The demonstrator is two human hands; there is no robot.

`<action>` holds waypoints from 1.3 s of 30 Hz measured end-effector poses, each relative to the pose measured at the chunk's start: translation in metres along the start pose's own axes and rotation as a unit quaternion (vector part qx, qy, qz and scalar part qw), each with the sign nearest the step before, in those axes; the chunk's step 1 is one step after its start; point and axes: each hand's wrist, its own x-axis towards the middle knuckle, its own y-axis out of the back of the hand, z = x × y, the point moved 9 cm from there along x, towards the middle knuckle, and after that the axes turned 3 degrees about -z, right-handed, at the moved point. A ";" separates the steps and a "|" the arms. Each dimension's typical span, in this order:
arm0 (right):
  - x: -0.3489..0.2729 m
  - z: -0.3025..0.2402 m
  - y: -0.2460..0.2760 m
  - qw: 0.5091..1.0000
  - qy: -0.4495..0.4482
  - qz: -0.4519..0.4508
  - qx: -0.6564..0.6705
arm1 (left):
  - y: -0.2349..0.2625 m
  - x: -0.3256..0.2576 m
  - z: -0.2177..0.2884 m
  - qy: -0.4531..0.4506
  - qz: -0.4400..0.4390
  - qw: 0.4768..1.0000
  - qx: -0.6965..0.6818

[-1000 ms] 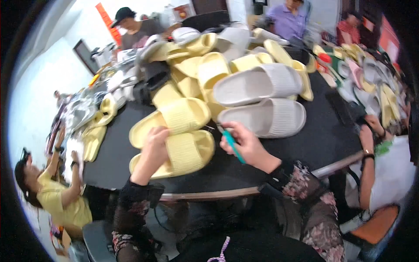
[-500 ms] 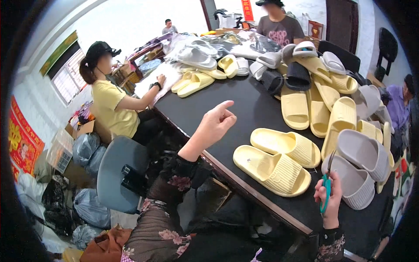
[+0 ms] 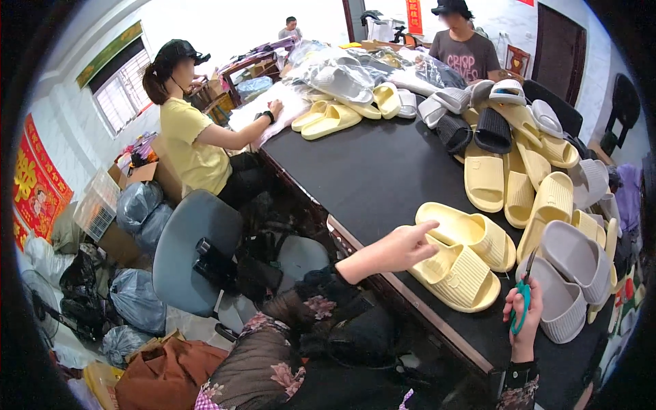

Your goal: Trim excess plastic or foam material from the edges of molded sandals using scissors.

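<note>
My left grip is resting, fingers loosely curled, on a yellow slipper lying on the black table. My right grip is pinching green scissors beside grey slippers, with more slippers crowding behind.

Pale yellow ribbed slide sandal lies sole-down near the bench edge, just under the left hand, fingertips at its inner rim. Its twin sandal lies just beyond, touching it. Teal-handled scissors stand upright in the right hand, blades up.
</note>
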 end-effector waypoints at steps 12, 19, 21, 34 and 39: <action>0.003 -0.080 -0.029 0.990 0.043 -0.030 0.133 | -0.063 0.055 -0.044 0.155 -0.101 0.966 -0.182; 0.012 -0.078 -0.012 0.995 0.043 -0.021 0.092 | -0.108 0.067 -0.006 0.163 -0.138 0.901 -0.377; 0.019 -0.065 -0.011 0.995 0.052 -0.010 0.083 | -0.100 0.067 -0.007 0.178 -0.085 0.891 -0.408; 0.035 -0.023 -0.003 0.993 0.055 0.010 0.101 | -0.057 0.145 0.038 -0.033 0.023 0.962 -0.271; 0.035 -0.020 0.007 0.995 0.044 0.038 0.078 | -0.070 0.154 0.019 -0.004 0.021 0.940 -0.339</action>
